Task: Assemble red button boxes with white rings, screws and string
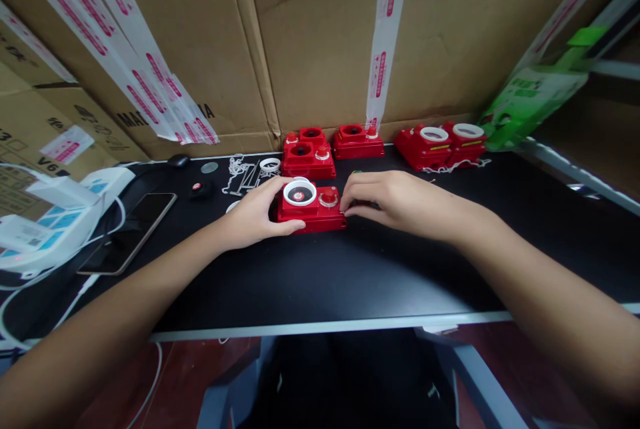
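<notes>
A red device with a round white ring around a dark centre and a small clear-red knob sits on the black table. My left hand grips its left end, thumb along the front and fingers behind. At the right end, my right hand has its fingertips pinched together against the housing; anything between them is hidden. Just behind stand several similar red devices with dark round openings and no white ring.
Two red devices with white rings and a white chain stand at the back right. Loose white rings, white chains and a black round part lie left. A phone and a power strip are further left. Cardboard stands behind.
</notes>
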A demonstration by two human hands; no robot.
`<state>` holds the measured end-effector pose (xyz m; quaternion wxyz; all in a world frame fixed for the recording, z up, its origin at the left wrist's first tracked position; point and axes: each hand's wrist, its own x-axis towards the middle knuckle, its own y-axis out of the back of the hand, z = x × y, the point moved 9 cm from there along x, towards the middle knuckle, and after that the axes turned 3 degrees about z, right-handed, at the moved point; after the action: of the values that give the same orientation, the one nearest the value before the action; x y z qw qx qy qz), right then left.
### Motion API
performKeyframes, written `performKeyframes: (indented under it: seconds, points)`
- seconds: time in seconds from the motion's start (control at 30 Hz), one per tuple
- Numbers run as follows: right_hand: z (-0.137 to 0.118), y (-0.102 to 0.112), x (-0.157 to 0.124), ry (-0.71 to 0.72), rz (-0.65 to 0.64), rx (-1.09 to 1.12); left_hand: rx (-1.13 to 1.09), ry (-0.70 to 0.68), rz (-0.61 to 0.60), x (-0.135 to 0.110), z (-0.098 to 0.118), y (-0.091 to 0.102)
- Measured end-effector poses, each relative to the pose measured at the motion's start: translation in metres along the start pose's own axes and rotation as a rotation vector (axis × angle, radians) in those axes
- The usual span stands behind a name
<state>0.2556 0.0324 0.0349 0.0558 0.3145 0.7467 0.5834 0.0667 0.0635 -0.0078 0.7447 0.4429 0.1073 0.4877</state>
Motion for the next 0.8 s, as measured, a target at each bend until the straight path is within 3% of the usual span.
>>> performKeyframes:
  seconds: [0.53, 0.67, 0.73, 0.8]
  points:
    - [0.009, 0.005, -0.003, -0.151, -0.008, 0.093, 0.048, -0.017, 0.004, -0.001, 0.003, -0.001]
    - [0.01, 0.0, -0.003, -0.171, -0.071, 0.05, 0.012, -0.001, -0.003, -0.001, -0.001, -0.001]
    - [0.01, -0.004, -0.003, -0.177, -0.108, 0.064, -0.075, -0.007, -0.004, 0.001, -0.005, 0.006]
    - [0.008, -0.008, -0.003, -0.171, -0.139, 0.114, -0.157, -0.023, 0.06, 0.005, -0.014, 0.027]
